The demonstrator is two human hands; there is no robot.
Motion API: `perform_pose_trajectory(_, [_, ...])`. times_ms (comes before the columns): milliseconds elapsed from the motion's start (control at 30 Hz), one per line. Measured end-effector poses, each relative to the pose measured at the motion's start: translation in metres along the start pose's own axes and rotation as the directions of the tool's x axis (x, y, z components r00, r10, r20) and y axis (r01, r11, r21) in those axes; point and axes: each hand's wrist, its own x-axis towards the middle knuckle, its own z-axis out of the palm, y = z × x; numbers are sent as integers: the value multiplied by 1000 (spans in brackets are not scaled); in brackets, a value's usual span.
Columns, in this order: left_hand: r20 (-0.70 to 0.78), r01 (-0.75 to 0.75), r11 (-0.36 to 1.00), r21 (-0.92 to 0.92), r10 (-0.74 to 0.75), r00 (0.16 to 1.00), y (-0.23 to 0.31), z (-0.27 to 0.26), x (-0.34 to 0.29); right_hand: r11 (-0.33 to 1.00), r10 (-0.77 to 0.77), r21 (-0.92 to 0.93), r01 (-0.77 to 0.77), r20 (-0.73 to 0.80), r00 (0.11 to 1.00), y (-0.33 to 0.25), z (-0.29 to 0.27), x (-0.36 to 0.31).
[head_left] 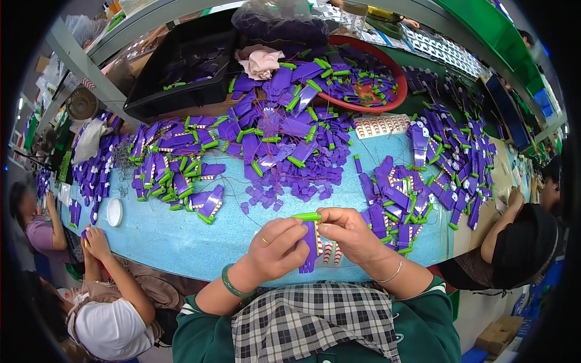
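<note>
At lower centre, the left hand (275,247) and right hand (351,233) pinch a purple plastic piece (310,245) with a green bar (307,216); purple heaps (284,130) cover the blue table (200,239) above; a red basin (396,91) sits upper right.

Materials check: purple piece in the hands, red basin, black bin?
Purple piece held by left hand and right hand: looks like moulded plastic, matte, with a glossy green bar on top. Red basin: likely plastic, smooth thin rim with a slight sheen. Black bin: probably rigid plastic, dull, straight walls.
</note>
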Motion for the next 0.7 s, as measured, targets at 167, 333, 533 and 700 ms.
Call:
perform_pose_trajectory(167, [-31,-134,991,-19,133,991,2,6,-3,999,19,-41,-20,-12,1000,-2,4,1])
perform_pose_trajectory(333, [-62,-170,980,-104,164,985,5,7,-5,998,57,5,-57,31,998,5,0,4])
perform_pose_trajectory(533, [-63,-181,982,-58,178,982,9,5,-6,948,300,85,-307,89,950,11,-1,-4])
perform_pose_trajectory(700, [-12,-122,988,-95,121,993,13,7,-7,934,338,76,-350,134,931,15,-4,-27])
